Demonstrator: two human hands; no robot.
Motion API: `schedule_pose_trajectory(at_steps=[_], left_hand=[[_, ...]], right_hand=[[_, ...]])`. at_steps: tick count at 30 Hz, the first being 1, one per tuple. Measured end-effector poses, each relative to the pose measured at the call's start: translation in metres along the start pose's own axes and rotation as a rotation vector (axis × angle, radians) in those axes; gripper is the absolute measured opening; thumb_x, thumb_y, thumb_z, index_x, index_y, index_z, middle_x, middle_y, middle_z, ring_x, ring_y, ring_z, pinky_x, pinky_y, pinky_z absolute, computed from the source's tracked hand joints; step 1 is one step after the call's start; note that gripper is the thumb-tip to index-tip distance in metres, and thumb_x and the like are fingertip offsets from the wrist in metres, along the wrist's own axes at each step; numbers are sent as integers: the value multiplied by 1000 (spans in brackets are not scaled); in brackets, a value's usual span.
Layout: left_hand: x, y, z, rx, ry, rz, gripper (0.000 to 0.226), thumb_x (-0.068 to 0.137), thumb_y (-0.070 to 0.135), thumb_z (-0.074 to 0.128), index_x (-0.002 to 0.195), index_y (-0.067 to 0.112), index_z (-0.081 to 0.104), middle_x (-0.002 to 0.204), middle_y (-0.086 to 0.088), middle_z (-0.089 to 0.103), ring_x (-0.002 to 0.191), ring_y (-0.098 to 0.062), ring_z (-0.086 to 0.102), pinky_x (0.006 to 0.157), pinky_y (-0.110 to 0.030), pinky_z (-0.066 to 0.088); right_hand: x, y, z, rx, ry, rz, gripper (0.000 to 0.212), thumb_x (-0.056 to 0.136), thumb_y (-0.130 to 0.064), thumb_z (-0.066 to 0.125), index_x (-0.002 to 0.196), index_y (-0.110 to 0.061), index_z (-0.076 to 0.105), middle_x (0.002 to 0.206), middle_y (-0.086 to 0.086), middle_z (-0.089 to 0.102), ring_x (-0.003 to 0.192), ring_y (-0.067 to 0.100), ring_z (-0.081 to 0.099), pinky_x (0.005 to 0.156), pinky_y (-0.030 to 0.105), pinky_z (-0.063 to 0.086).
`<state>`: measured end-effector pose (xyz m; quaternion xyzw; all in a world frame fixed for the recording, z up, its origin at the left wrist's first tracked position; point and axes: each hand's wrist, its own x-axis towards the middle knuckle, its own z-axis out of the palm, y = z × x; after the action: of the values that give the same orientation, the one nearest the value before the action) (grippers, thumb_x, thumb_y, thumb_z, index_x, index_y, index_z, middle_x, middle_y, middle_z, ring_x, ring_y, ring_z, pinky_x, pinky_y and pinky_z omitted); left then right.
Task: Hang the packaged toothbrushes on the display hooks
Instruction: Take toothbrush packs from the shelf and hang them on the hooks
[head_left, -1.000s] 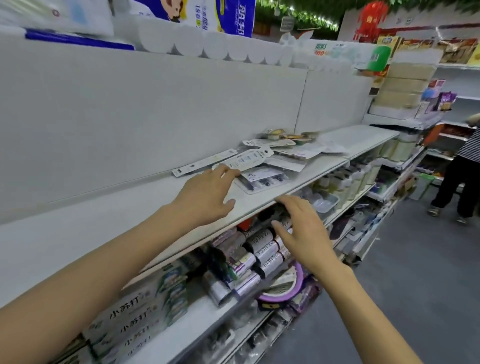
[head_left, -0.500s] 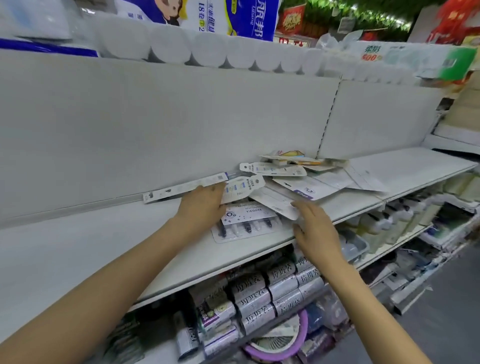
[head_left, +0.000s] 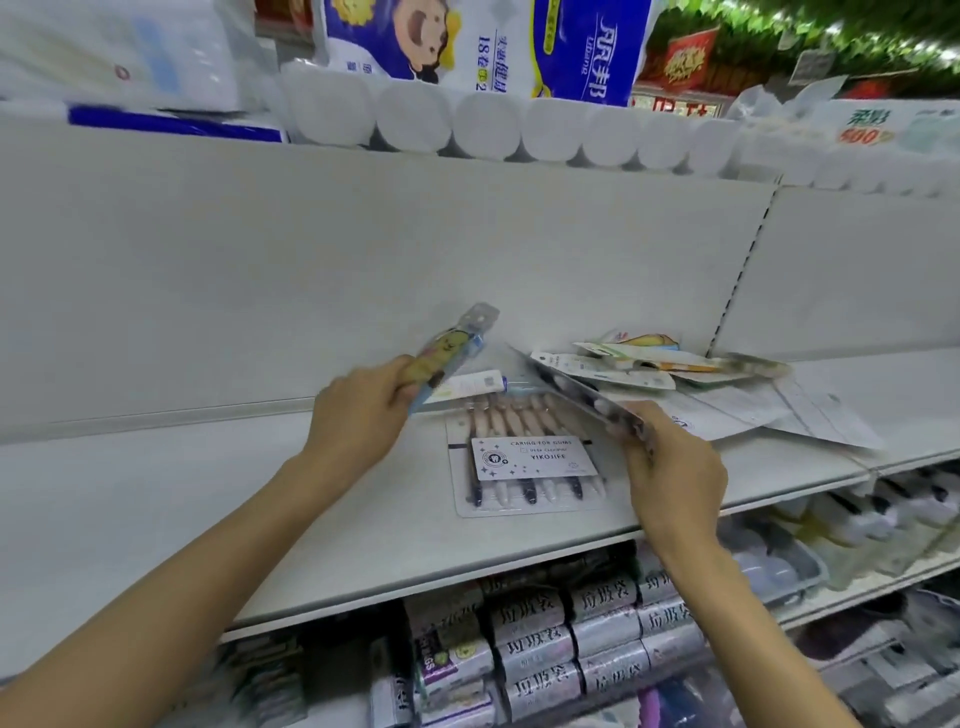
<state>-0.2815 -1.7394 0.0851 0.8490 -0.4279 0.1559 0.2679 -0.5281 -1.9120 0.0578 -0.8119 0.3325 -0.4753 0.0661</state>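
Between your two hands, flat on the white shelf (head_left: 156, 493), lies a wide multi-pack of toothbrushes (head_left: 527, 457) with a white label across its middle; neither hand touches it. Your left hand (head_left: 358, 415) has its fingers curled round the lower end of a slim single toothbrush pack (head_left: 447, 353) with a yellow cartoon print, and the pack slants up and away from your fingertips, its clear hang tab uppermost. Your right hand (head_left: 670, 467) pinches the near edge of a flat carded pack (head_left: 576, 389), tilted so that its far end rises off the shelf toward the back panel (head_left: 363, 270). Beyond your right fingertips sits a loose pile of other carded packs (head_left: 649, 364), overlapping one another against the back wall.

By the look of it you are at the picking-up stage: two packs lifted, none hung. No display hooks can be seen anywhere near your fingers, only the bare panel, so you will need to find where the hooks are before going further. The next move probably calls for turning one pack upright so that its tab hole faces the hook end, then sliding it on; with both hands full, you may do better to hang the left-hand pack first. Above the panel, rolls of toilet paper (head_left: 467, 124) line the top shelf.
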Motion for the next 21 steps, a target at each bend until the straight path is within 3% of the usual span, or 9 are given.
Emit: schedule_pose_trajectory(at_steps=[2, 4, 7, 10, 12, 15, 21], left_hand=[[-7, -10, -12, -146, 20, -74, 23, 99, 33, 52, 118, 25, 62, 93, -8, 70, 83, -36, 63, 68, -39, 50], [-15, -20, -23, -281, 50, -141, 19, 97, 33, 56, 113, 26, 64, 92, -2, 72, 85, -30, 66, 73, -42, 54], [-29, -32, -38, -408, 76, -215, 14, 96, 31, 60, 107, 26, 67, 91, 3, 73, 85, -23, 67, 78, -47, 56], [-48, -41, -53, -474, 103, -262, 12, 95, 28, 61, 104, 24, 67, 90, 4, 73, 86, -21, 68, 79, -50, 56], [-63, -48, -63, -534, 136, -286, 12, 95, 27, 61, 106, 27, 68, 92, 5, 74, 88, -20, 70, 81, -51, 57], [-84, -56, -81, -714, 192, -334, 20, 96, 22, 63, 111, 32, 70, 98, 9, 76, 93, -14, 72, 85, -44, 58], [-135, -79, -110, -873, 278, -452, 23, 97, 7, 59, 111, 22, 69, 100, 3, 78, 90, -15, 74, 78, -31, 59]], right_hand=[[6, -13, -6, 101, 35, -11, 11, 94, -19, 68, 104, -23, 68, 52, -16, 45, 49, 15, 49, 48, 21, 25], [11, -27, -11, 238, 56, -22, 12, 94, -24, 69, 106, -21, 68, 54, -14, 50, 48, 9, 46, 47, 27, 33], [13, -49, -16, 487, 53, -9, 13, 93, -27, 71, 105, -28, 67, 68, -2, 67, 61, 30, 60, 55, 45, 50], [12, -73, -21, 673, 14, 18, 14, 91, -29, 73, 86, -32, 60, 73, 6, 66, 70, 40, 61, 59, 53, 52], [11, -90, -25, 788, -12, 43, 15, 88, -30, 74, 88, -22, 62, 78, 12, 68, 73, 31, 65, 63, 46, 53], [11, -115, -31, 1033, -67, 109, 14, 88, -20, 74, 94, -11, 66, 87, 1, 75, 83, 9, 71, 70, 23, 54], [1, -156, -22, 1293, -136, 188, 16, 89, -13, 72, 83, -22, 61, 75, -12, 70, 59, 3, 57, 52, 17, 44]])
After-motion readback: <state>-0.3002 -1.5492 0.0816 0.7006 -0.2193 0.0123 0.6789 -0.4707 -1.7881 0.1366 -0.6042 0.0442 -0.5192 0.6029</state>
